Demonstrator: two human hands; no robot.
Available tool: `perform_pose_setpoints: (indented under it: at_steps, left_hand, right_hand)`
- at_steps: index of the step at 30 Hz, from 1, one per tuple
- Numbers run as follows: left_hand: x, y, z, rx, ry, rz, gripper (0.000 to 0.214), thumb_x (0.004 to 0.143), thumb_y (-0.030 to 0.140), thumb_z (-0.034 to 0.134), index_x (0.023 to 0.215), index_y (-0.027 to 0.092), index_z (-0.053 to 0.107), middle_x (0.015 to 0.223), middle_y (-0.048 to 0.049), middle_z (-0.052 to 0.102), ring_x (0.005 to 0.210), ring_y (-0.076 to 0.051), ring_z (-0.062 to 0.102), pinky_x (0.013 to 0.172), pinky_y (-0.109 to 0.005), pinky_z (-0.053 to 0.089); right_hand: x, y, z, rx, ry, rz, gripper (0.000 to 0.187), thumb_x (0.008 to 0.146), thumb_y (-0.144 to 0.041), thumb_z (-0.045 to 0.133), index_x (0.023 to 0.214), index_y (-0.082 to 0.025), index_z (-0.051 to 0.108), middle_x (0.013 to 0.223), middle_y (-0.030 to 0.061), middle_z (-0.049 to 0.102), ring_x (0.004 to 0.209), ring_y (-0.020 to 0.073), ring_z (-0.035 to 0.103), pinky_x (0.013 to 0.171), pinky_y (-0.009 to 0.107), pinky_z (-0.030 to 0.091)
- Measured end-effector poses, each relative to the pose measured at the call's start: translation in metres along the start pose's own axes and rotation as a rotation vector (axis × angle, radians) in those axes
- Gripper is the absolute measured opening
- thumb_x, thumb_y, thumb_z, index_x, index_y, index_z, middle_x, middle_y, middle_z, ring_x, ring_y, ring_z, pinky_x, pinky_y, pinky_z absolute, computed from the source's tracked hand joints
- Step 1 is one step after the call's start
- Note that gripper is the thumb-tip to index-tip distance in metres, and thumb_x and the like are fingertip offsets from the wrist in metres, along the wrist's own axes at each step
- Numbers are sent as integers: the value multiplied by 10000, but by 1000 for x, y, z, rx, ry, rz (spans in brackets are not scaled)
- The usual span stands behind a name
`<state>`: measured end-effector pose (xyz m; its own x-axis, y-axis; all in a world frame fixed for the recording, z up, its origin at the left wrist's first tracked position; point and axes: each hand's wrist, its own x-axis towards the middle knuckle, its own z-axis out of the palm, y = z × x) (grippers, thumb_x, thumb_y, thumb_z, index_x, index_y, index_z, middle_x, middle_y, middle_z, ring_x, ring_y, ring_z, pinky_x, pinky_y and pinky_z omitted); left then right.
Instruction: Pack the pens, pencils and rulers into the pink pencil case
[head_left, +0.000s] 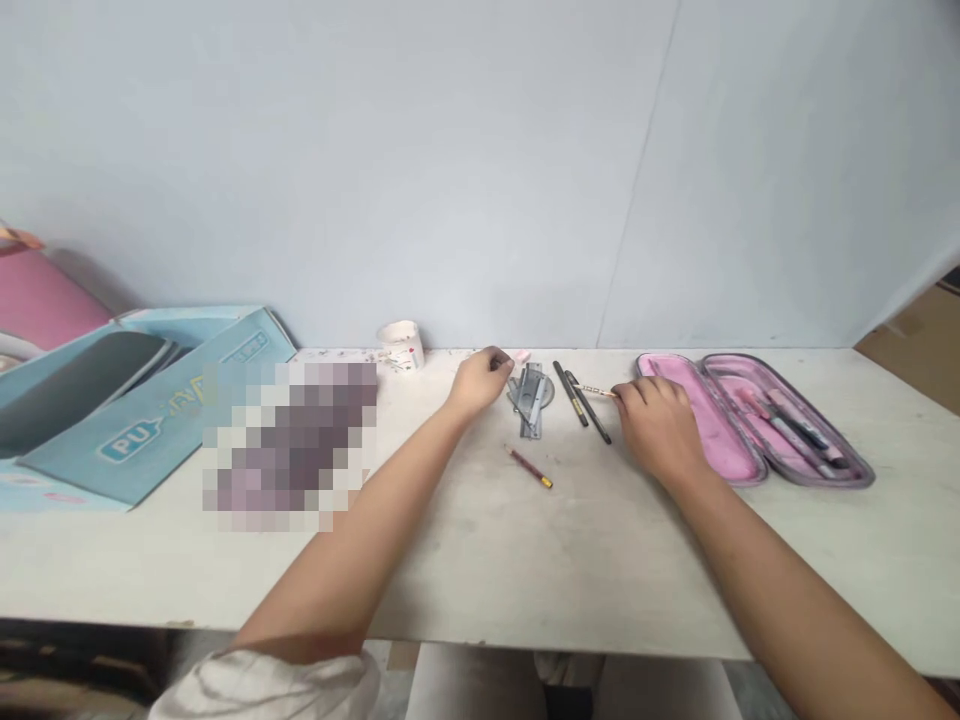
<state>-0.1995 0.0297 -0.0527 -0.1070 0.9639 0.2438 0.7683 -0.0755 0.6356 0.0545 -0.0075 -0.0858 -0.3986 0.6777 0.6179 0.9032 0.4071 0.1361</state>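
Note:
My left hand (480, 384) is closed, fingertips together, beside a small pinkish eraser-like piece (521, 356); what it holds, if anything, is hidden. Just right of it lie grey see-through rulers and a round protractor (534, 398), stacked together. My right hand (660, 422) pinches a slim, light patterned pencil (598, 391), its end pointing left. Under that end are two black pens (571, 393), lying side by side at a slant. Nearer me, a dark red pencil (529, 468) with a yellow end rests on the table.
An open pink pencil case (712, 425) with several pens inside lies right of my right hand. A white cup (402, 345) stands by the wall. At left are a light blue box (150, 430) holding a dark object, and a blurred-out purple item (300, 450).

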Motion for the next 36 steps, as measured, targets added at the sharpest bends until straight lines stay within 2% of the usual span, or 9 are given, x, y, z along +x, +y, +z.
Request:
perform_pose_setpoints:
  at_steps: [3,8,11,13,15,18,24,31,36]
  left_hand:
    - [31,1,7,232,-30,-26,222,796,316,481,902,182,623,912,-81,662,865,-205,598,769,-287,428]
    - [58,2,37,326,-12,-73,349,738,367,567,985,122,594,1089,-198,578,1062,-316,523,884,-400,396]
    - [64,1,44,312,-13,-88,298,734,351,565,903,108,597,1072,-221,564,1101,-351,481,913,-446,363]
    - [63,2,41,279,-42,-85,259,740,354,547,850,122,584,972,-184,594,1008,-317,531,870,-416,393]
    - [56,6,34,134,-115,-89,243,753,378,518,812,145,558,818,-108,598,830,-236,570,770,-344,433]
    - [32,15,21,-362,-315,-156,218,765,379,462,734,165,487,632,-14,494,598,-138,492,621,-265,427]
    - [-27,30,2,-874,-638,-270,216,789,340,347,632,191,355,516,51,280,456,-94,276,491,-233,341]
    - [-60,33,4,-847,-584,-338,215,797,326,338,627,196,317,521,61,254,452,-83,235,470,-212,283]
    - [-74,38,12,-724,-537,-249,280,841,375,321,629,193,322,522,57,288,462,-80,264,462,-209,259]
  right_hand:
    - [3,6,4,-27,39,41,224,864,-166,395,900,-153,616,847,127,598,840,263,461,784,404,305]
    - [7,4,4,-11,50,66,215,839,-130,399,882,-158,608,833,128,588,828,261,451,816,422,307]
    - [7,4,3,-29,49,67,203,833,-120,407,865,-159,604,822,123,589,827,257,450,825,416,307]
    - [7,5,4,-37,55,83,196,833,-121,413,861,-158,604,827,121,593,823,253,449,829,413,304]
    - [7,5,3,-32,63,105,192,836,-127,417,864,-157,605,842,120,598,823,250,450,829,409,300]
    - [7,2,0,18,62,118,195,852,-150,415,880,-156,608,846,107,601,830,242,454,825,392,301]
    - [4,-14,-7,187,60,49,226,894,-225,393,922,-158,607,855,84,610,868,229,463,832,360,315]
    - [-2,-27,-10,267,84,-90,220,891,-207,401,931,-152,611,865,82,609,905,224,460,895,360,313]
    - [-3,-33,-11,288,56,-156,196,883,-190,419,915,-154,609,867,80,615,885,216,473,857,341,332]
